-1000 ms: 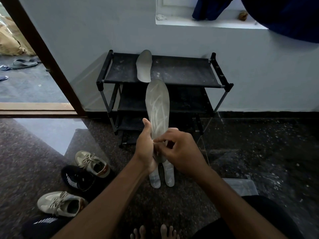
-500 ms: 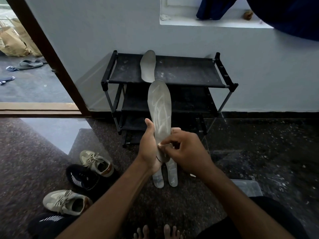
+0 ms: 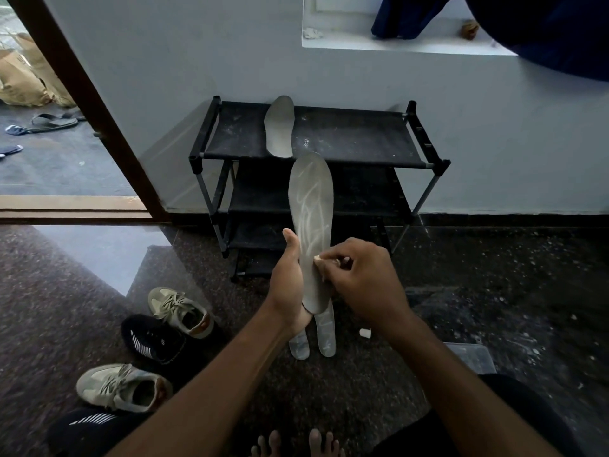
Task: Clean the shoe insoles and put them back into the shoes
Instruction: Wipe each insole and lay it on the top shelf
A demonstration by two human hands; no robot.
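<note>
- The left hand (image 3: 290, 286) grips a long grey foam insole (image 3: 311, 212) by its lower half. The thumb lies up along the insole's left edge, and the insole stands upright in front of the person.
- The insole's face shows pale chalky streaks.
- The right hand (image 3: 365, 282) has its fingers curled and pinches a small whitish piece (image 3: 317, 257), pressing it against the insole's face just beside the left thumb. What the piece is made of cannot be told.
- Two more grey insoles lie side by side on the dark speckled floor (image 3: 494, 308) under the hands: the left floor insole (image 3: 299, 346) and the right floor insole (image 3: 327, 338).
- A fourth grey insole (image 3: 280, 127) lies on the top shelf of a black metal-and-fabric shoe rack (image 3: 362, 140), which stands against the pale wall.
- To the left on the floor are a near beige lace-up sneaker (image 3: 122, 387) and a far beige lace-up sneaker (image 3: 179, 311).
- A black sneaker with white stripes (image 3: 151, 339) sits between the two beige ones, and another black sneaker (image 3: 82, 430) is at the bottom edge.
- A tiny white fragment (image 3: 364, 333) lies on the floor near the right wrist.
</note>
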